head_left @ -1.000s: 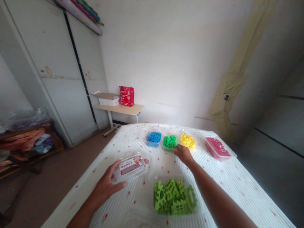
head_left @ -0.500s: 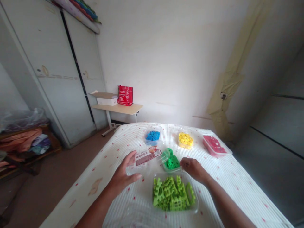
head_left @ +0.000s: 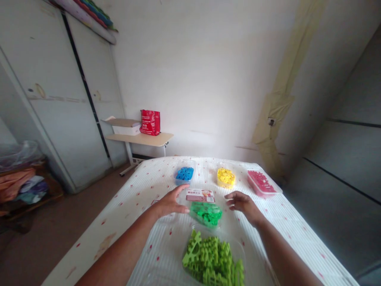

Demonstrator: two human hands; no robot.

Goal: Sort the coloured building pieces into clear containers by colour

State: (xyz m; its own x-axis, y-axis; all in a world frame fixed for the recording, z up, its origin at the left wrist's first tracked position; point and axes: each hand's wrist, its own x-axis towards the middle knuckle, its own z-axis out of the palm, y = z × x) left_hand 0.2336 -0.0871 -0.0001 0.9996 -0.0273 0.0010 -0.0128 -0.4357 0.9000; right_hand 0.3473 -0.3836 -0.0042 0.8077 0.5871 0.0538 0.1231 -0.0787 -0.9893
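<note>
A clear plastic lid (head_left: 201,195) with a red-and-white label lies over the far part of a tub of dark green toy pieces (head_left: 206,214). At its left side is my left hand (head_left: 172,202), thumb and fingers spread across the lid's edge and gripping it. To the right of the lid, my right hand (head_left: 242,204) hovers with fingers apart and nothing in them. Nearer to me, a clear tub holds light green toothed plastic building pieces (head_left: 211,256). Whether the lid sits fully down on the tub I cannot tell.
Farther back on the spotted tablecloth (head_left: 125,216) are tubs of blue pieces (head_left: 184,173), yellow pieces (head_left: 226,176) and pink pieces (head_left: 262,182). A small side table (head_left: 149,139) behind bears a red bag (head_left: 150,122) and a white box (head_left: 126,130).
My left hand and the labelled lid have moved right, over the dark green tub. My right hand has come off the tub's right edge and its fingers have opened. The view has shifted slightly.
</note>
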